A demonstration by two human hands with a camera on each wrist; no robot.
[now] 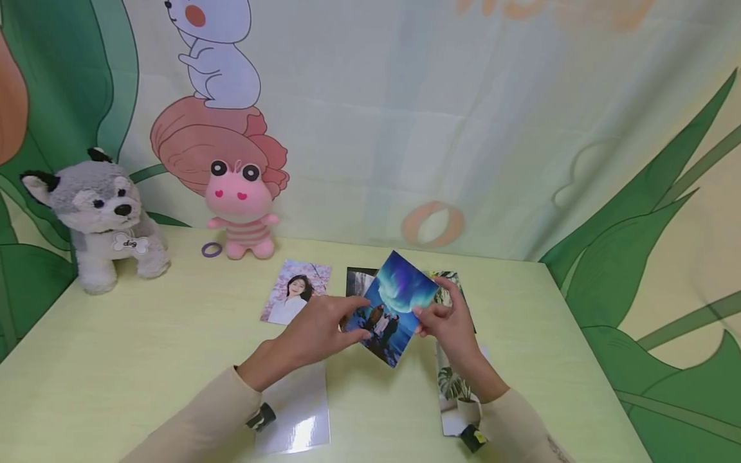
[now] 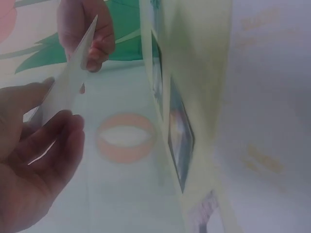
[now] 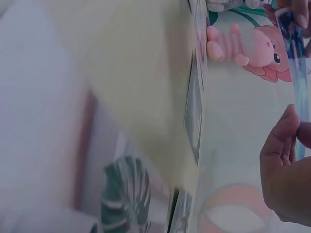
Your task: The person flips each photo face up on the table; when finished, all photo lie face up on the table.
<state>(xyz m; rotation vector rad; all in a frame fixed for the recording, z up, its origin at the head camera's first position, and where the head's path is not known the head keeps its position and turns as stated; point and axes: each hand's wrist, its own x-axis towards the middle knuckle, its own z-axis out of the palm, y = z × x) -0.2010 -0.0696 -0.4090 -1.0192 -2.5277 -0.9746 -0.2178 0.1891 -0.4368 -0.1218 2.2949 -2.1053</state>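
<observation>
Raised above the table is a photo print (image 1: 402, 289) of a blue-green aurora with several people at its bottom, tilted so one corner points up. My left hand (image 1: 318, 326) pinches its left edge between thumb and fingers. At the opposite edge, my right hand (image 1: 454, 325) grips the print with thumb in front and fingers behind. The left wrist view shows the pale back of the print (image 2: 65, 90). Behind it on the table lie a dark-edged photo (image 1: 357, 280), mostly hidden, and a photo with greenery (image 1: 454, 283), partly covered by my right hand.
A portrait photo (image 1: 289, 289) lies left of the hands. Nearer are a glossy pale sheet (image 1: 298, 411) and a potted-plant photo (image 1: 454, 402), partly under my forearms. At the back left stand a plush dog (image 1: 110, 218), a pink plush toy (image 1: 243, 212) and a purple ring (image 1: 211, 249).
</observation>
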